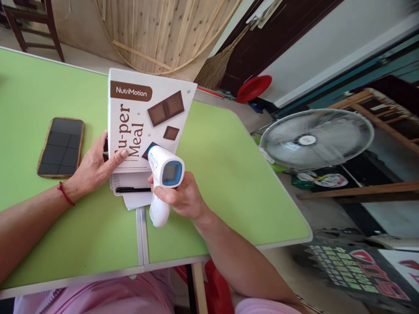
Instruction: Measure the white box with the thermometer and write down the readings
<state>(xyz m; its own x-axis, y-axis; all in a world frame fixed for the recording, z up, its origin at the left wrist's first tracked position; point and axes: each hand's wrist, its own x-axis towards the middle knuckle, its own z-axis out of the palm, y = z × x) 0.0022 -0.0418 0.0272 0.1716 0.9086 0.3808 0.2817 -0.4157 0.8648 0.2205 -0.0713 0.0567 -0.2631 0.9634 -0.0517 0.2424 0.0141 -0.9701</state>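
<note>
A white box printed "NutriMotion" and with chocolate pieces stands on the green table. My left hand grips its lower left edge, the thumb lying on the printed front and the other fingers mostly hidden at the side. A white and blue infrared thermometer gun is wrapped in my right hand, its small grey screen facing me. The gun's front end is close to the lower right of the box; whether they touch I cannot tell. Below the box lie some papers with a black pen on them.
Left of my left hand lies a phone in a brown-edged case. A metal seam crosses the table. Beyond the right table edge stands a fan. A round wooden board, a straw broom and a red basin are at the back.
</note>
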